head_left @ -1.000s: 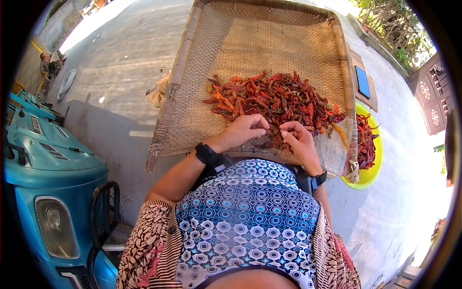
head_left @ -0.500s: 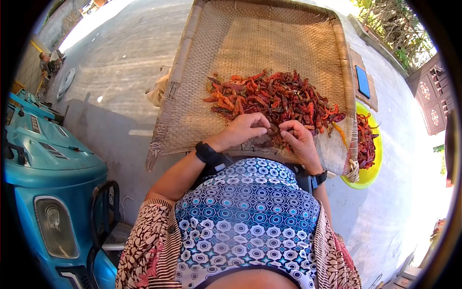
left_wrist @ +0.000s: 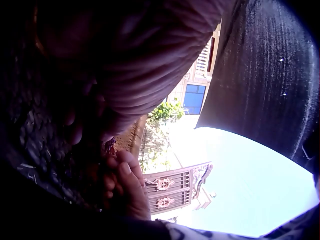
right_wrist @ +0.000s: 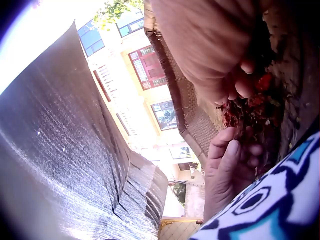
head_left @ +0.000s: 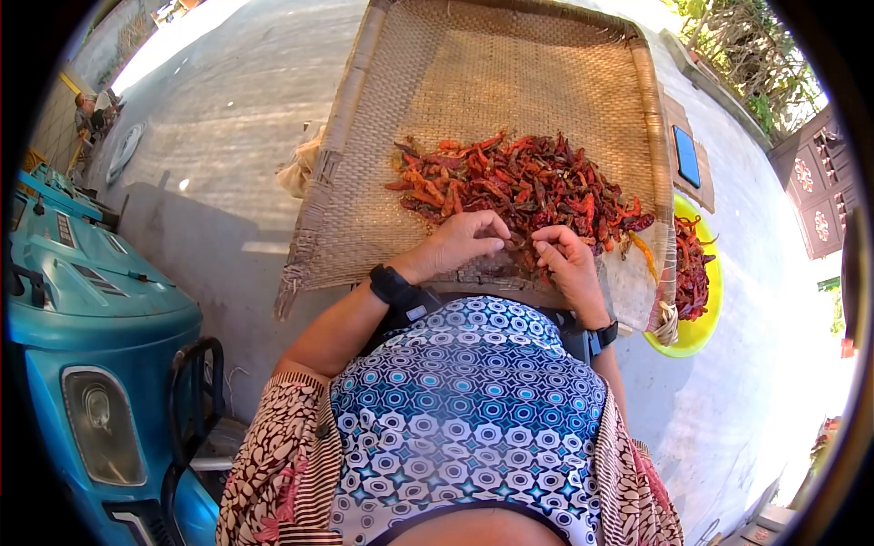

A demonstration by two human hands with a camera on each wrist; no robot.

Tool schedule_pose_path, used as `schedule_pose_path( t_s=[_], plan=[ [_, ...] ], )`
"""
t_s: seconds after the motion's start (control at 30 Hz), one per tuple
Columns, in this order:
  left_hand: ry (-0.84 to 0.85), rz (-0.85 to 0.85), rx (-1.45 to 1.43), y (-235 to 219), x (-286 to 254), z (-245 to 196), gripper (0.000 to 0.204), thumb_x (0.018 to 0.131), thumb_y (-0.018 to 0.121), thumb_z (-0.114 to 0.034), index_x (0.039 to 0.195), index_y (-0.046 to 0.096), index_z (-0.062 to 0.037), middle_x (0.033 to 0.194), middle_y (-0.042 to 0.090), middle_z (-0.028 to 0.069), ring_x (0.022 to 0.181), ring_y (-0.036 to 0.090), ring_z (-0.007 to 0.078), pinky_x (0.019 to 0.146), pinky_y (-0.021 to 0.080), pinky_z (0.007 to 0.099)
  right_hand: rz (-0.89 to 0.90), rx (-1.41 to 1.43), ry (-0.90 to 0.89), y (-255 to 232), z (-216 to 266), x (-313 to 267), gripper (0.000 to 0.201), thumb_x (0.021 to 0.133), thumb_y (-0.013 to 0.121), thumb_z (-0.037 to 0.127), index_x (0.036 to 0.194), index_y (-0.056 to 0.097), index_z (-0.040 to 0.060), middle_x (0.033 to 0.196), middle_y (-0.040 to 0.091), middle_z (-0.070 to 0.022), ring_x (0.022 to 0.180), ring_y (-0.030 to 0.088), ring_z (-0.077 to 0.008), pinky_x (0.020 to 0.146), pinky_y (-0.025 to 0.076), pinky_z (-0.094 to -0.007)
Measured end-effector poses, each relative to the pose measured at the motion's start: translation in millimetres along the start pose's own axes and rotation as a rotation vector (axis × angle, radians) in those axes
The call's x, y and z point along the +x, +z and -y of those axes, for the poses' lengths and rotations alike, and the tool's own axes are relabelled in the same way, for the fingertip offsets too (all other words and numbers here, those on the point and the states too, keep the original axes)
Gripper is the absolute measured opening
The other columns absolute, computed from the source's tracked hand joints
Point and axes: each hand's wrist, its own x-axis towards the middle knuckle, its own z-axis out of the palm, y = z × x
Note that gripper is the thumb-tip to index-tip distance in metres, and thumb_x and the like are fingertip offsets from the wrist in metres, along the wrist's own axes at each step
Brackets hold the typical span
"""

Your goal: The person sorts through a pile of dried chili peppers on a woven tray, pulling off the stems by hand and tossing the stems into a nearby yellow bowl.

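Observation:
Dried red chili peppers [head_left: 537, 182] lie heaped on a woven bamboo tray [head_left: 437, 82]. At the near edge of the heap, my left hand [head_left: 460, 246] and right hand [head_left: 572, 271] face each other, thumbs and forefingers close together. A small dark dried chili [head_left: 516, 244] is pinched between their fingertips, mostly hidden by the fingers. In the right wrist view, the left hand [right_wrist: 225, 167] bends its thumb toward its forefinger beside red chilies [right_wrist: 232, 114]. The left wrist view is dark, with the right hand [left_wrist: 127, 185] below the left palm.
A yellow-green basin [head_left: 713, 305] of chilies stands right of the tray. Behind it, a blue-screened phone [head_left: 685, 155] lies on a board. A turquoise vehicle [head_left: 100, 337] is at left. Further back at left, a person [head_left: 88, 109] sits near the wall.
Both hands stay nearly in place over the near edge of the heap, with only small finger movements. The right fingers shift slightly. The head view tilts a little.

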Motion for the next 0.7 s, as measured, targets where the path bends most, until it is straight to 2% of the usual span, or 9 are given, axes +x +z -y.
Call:
schedule_pose_path(
  t_s=[0.07, 0.27, 0.5, 0.7],
  plan=[
    [0.021, -0.022, -0.005, 1.1, 0.6, 2.5, 0.016, 0.09, 0.06, -0.011, 0.103, 0.059, -0.0017, 0.095, 0.062, 0.0035, 0.086, 0.059, 0.0104, 0.078, 0.049, 0.0258, -0.025, 0.026, 0.043, -1.3, 0.7, -0.3, 0.014, 0.093, 0.059, 0.009, 0.105, 0.061, 0.002, 0.084, 0.059, 0.0038, 0.07, 0.052, -0.0033, 0.063, 0.043, -0.0177],
    [0.012, -0.015, 0.018, 0.0, 0.5, 0.7, 0.016, 0.09, 0.059, -0.01, 0.104, 0.059, -0.0015, 0.096, 0.061, 0.0035, 0.086, 0.059, 0.0105, 0.079, 0.049, 0.026, -0.009, 0.018, -0.026, -0.3, 0.2, -0.3, 0.015, 0.094, 0.059, 0.012, 0.107, 0.06, 0.0045, 0.082, 0.06, 0.0047, 0.069, 0.053, -0.0027, 0.062, 0.04, -0.0168],
    [-0.007, 0.001, -0.018, -1.0, 1.1, 4.1, 0.017, 0.091, 0.059, -0.009, 0.106, 0.059, -0.0016, 0.097, 0.061, 0.0037, 0.087, 0.058, 0.0105, 0.079, 0.049, 0.0258, -0.018, 0.049, -0.012, 0.0, 1.9, -0.7, 0.014, 0.094, 0.058, 0.008, 0.106, 0.06, 0.0025, 0.083, 0.058, 0.0043, 0.069, 0.051, -0.0023, 0.062, 0.042, -0.0173],
    [0.022, -0.032, 0.001, 0.5, 1.4, 4.6, 0.015, 0.09, 0.059, -0.01, 0.102, 0.059, -0.0011, 0.092, 0.063, 0.0042, 0.081, 0.059, 0.0107, 0.075, 0.049, 0.0261, -0.027, 0.04, -0.021, -0.4, 0.9, -0.3, 0.014, 0.094, 0.059, 0.009, 0.106, 0.061, 0.003, 0.082, 0.058, 0.0047, 0.069, 0.052, -0.0021, 0.062, 0.042, -0.0168]
  ],
)
